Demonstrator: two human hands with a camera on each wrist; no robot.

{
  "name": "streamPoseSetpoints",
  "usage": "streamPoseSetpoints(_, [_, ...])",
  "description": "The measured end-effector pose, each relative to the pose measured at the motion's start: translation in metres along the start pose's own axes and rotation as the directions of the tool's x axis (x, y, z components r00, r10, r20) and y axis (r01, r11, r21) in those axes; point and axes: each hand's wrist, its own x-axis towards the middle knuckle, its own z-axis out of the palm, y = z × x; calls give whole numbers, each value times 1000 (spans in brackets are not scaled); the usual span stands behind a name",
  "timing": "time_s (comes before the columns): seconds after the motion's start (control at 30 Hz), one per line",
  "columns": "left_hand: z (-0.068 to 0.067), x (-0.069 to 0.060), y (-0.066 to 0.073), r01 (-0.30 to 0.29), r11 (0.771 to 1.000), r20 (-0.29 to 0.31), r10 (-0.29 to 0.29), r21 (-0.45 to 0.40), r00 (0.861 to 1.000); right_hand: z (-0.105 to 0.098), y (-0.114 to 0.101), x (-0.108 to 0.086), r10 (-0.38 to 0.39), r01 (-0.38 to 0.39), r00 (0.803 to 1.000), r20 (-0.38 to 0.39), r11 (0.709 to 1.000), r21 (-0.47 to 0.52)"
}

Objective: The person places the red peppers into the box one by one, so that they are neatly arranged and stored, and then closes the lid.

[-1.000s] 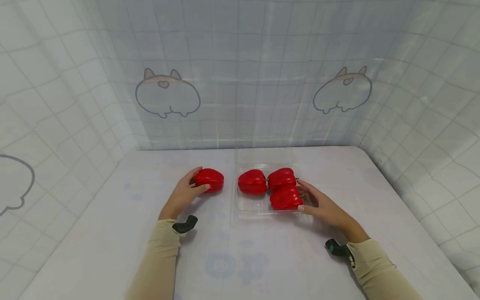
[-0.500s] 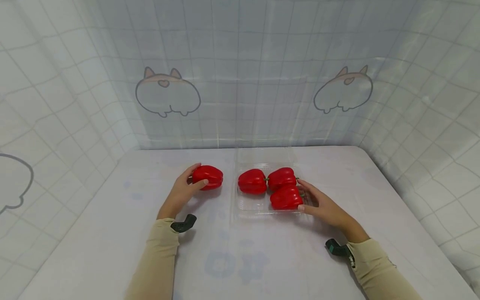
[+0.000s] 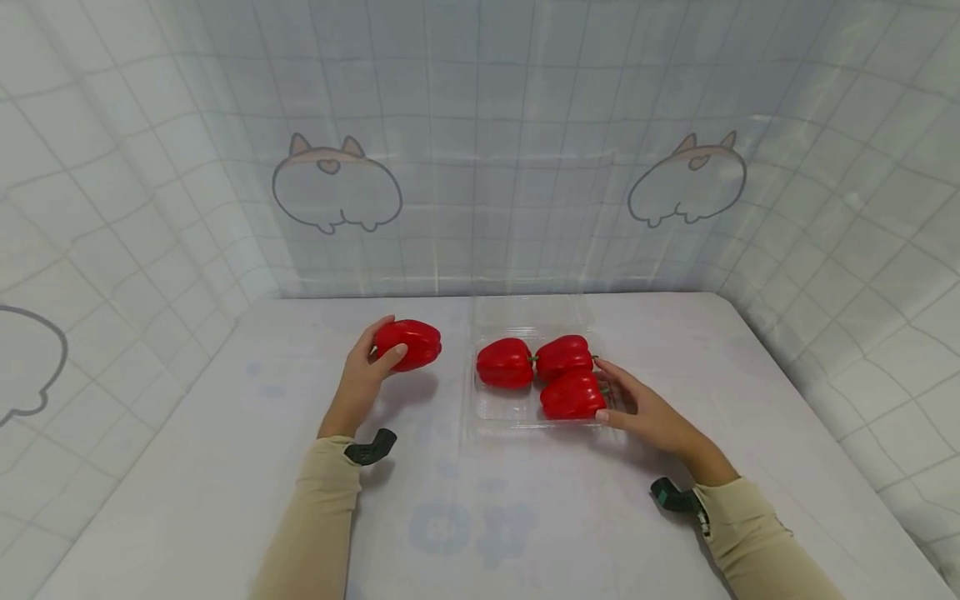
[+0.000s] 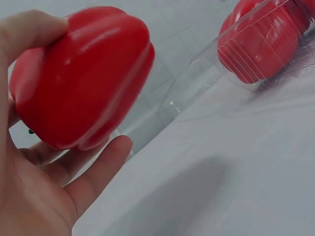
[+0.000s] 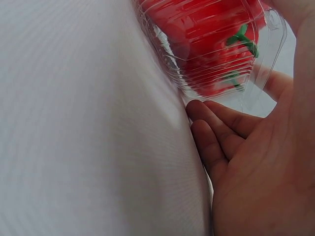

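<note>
Nearest me on the pale bench (image 3: 450, 492), my right hand (image 3: 651, 415) holds the right end of the clear container (image 3: 502, 409), thumb and forefinger at its rim. A little farther, my left hand (image 3: 358, 379) grips a red pepper (image 3: 420, 342) between thumb and fingers. A second ago it sat lower; now I have it raised over its own shadow, so I judge it free to carry. It hangs left of the container, not touching it. Inside lie three more peppers (image 3: 505, 364), leaving the near-left part bare. Beyond come the open lid (image 3: 531, 312) and the patterned wall covering (image 3: 510, 183).
</note>
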Motion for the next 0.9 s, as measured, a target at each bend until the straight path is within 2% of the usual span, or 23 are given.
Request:
streamPoseSetpoints(0.17, [2,0,-1,-25,1000,-1,25,-7,1000,0,1,-1,2,-2,1000,0,1000,-2])
streamPoseSetpoints(0.4, [8,3,-2,-14,1000,-3,14,3,1000,0,2,-1,12,-13,1000,-13,1000,-19])
streamPoseSetpoints(0.7, [11,4,-3,-17,997,23,19,-75,1000,1,-1,0,7,-7,1000,-5,1000,-3])
streamPoseSetpoints(0.9, [14,5,-5,-22,995,46,27,-96,999,1,-1,1,6,-6,1000,-3,1000,-4])
